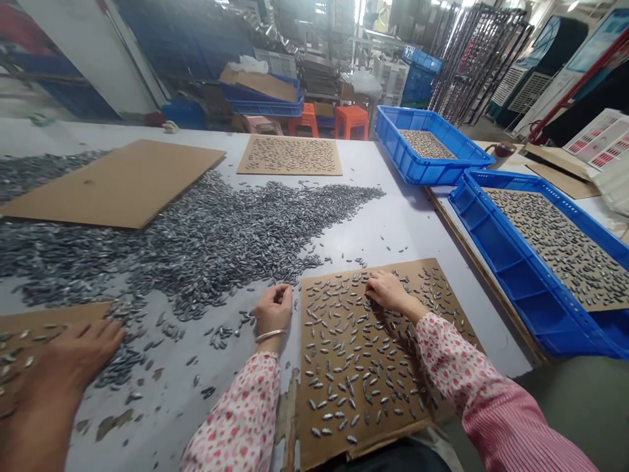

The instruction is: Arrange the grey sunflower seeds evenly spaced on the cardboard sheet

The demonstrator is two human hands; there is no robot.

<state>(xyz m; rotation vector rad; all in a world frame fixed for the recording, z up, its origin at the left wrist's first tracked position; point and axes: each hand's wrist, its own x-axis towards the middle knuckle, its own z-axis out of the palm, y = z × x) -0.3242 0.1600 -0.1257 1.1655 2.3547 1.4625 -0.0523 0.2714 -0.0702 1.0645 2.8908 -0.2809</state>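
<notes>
On the counter, cardboard dotted with metal pieces lies beneath the curled right hand and just right of the curled left hand; I can't tell if either holds anything.

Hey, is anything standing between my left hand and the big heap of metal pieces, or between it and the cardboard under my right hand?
Nothing visible blocks it. Between your left hand and the heap lie only tabletop and loose metal pieces; the same goes for the narrow gap to the cardboard under your right hand.
</notes>
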